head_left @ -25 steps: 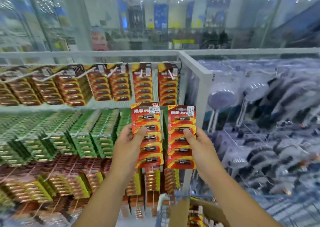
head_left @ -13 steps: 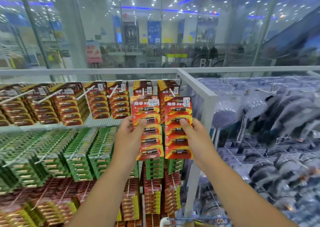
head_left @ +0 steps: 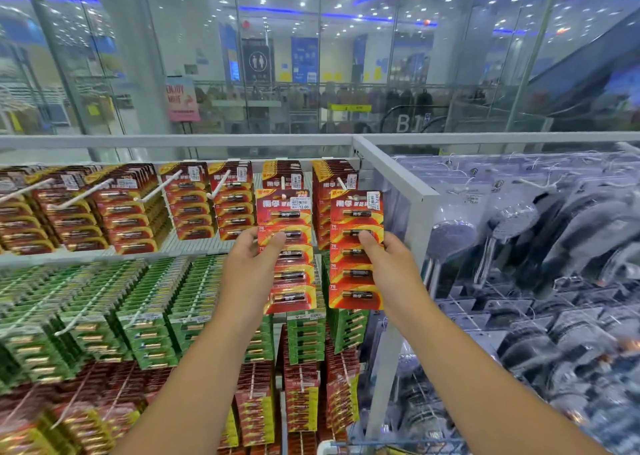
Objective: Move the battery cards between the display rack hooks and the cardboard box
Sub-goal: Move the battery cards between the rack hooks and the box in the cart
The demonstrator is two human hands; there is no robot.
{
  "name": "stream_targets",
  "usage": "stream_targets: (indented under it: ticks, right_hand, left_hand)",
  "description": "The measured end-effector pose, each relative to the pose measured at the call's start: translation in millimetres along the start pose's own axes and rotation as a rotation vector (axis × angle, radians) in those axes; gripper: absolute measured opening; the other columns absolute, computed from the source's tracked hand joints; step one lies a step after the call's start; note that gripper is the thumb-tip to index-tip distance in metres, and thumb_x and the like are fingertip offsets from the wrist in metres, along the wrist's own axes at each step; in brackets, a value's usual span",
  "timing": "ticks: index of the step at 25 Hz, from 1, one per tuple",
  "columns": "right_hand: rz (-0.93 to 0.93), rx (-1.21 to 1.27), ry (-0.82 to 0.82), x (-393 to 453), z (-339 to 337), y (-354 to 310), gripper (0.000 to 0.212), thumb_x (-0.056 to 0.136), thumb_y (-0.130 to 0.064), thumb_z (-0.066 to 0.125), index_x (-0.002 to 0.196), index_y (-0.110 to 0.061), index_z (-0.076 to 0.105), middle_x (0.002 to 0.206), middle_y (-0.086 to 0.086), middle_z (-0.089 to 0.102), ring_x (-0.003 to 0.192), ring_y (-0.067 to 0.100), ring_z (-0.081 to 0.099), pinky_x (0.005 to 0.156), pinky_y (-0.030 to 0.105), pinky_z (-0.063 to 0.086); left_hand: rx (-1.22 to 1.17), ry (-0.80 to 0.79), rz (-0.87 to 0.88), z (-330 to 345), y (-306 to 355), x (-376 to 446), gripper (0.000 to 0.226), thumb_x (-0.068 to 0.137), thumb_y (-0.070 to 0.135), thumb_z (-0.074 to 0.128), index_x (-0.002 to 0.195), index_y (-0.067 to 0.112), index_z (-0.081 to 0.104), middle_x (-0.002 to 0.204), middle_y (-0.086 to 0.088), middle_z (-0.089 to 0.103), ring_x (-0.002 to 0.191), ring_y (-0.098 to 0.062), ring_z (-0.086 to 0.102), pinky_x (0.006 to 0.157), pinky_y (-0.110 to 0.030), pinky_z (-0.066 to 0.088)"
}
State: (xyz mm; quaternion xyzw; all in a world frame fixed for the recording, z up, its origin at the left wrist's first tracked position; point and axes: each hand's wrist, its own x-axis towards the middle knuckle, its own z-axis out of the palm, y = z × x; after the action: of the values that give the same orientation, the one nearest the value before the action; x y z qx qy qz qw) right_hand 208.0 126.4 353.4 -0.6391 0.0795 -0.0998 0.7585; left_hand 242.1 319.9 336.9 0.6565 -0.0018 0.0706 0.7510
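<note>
My left hand [head_left: 251, 267] grips a red battery card [head_left: 289, 267] by its left edge, thumb on the front. My right hand [head_left: 389, 264] grips a second red battery card [head_left: 356, 271] by its right edge. Both cards are upright, held up in front of the two rightmost hooks of the top row of the display rack [head_left: 214, 141]. The left card's top sits at the white hook tip [head_left: 283, 181]; the right card's top is just below the other hook [head_left: 341, 182]. Stacks of the same red cards hang on those hooks behind. The cardboard box is out of view.
Further red card stacks [head_left: 121, 208] hang to the left, with green card rows [head_left: 104, 316] below and red-yellow cards [head_left: 301, 395] lower still. A white frame post [head_left: 391, 180] stands right of my hands, with packaged shower heads [head_left: 512, 229] beyond. Glass walls stand behind.
Both hands have raised the two cards from the green row's height up to the top row's hooks. My view tilted up, and the cardboard box dropped out of sight.
</note>
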Motion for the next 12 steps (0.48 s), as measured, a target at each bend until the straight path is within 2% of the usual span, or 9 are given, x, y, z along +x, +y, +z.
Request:
stream_targets:
  ticks: [3,5,7,9,12]
  right_hand:
    - [0.033,0.013,0.012,11,3,4,0.016,0.105,-0.037,0.058,0.112,-0.026,0.067,0.09,-0.003,0.081,0.08,0.019,0.079,0.06,0.034,0.062]
    - [0.055,0.016,0.032,20,7,5,0.017,0.104,-0.036,0.06,0.111,-0.024,0.068,0.094,0.0,0.081,0.083,0.022,0.079,0.067,0.04,0.064]
    - [0.077,0.018,0.063,32,12,8,0.018,0.103,-0.036,0.062,0.111,-0.022,0.07,0.096,0.003,0.081,0.085,0.025,0.079,0.075,0.045,0.065]
    - [0.097,0.024,0.098,47,17,12,0.018,0.103,-0.035,0.062,0.111,-0.022,0.072,0.094,0.003,0.081,0.084,0.026,0.079,0.074,0.045,0.065]
    - [0.095,0.029,0.156,73,24,19,0.016,0.102,-0.033,0.065,0.108,-0.022,0.073,0.089,0.0,0.081,0.08,0.024,0.079,0.071,0.043,0.064]
  left_hand:
    - [0.009,0.002,-0.007,0,-4,7,0.081,0.058,0.081,0.072,0.128,0.044,0.06,0.127,0.009,0.071,0.119,-0.025,0.068,0.095,-0.058,0.057]
    - [0.029,0.021,-0.021,1,-4,13,0.076,0.06,0.078,0.071,0.126,0.042,0.062,0.126,0.008,0.071,0.117,-0.024,0.069,0.095,-0.056,0.057]
    - [0.061,0.034,-0.04,3,-1,20,0.05,0.077,0.065,0.073,0.118,0.038,0.066,0.116,0.008,0.075,0.107,-0.023,0.073,0.09,-0.055,0.06]
    - [0.034,0.056,-0.061,5,-3,34,0.017,0.096,0.041,0.07,0.111,0.032,0.069,0.102,0.006,0.079,0.092,-0.024,0.078,0.08,-0.052,0.064]
    - [0.017,0.066,-0.081,9,-6,59,0.009,0.101,0.029,0.067,0.11,0.028,0.069,0.093,0.005,0.08,0.08,-0.022,0.079,0.071,-0.048,0.065]
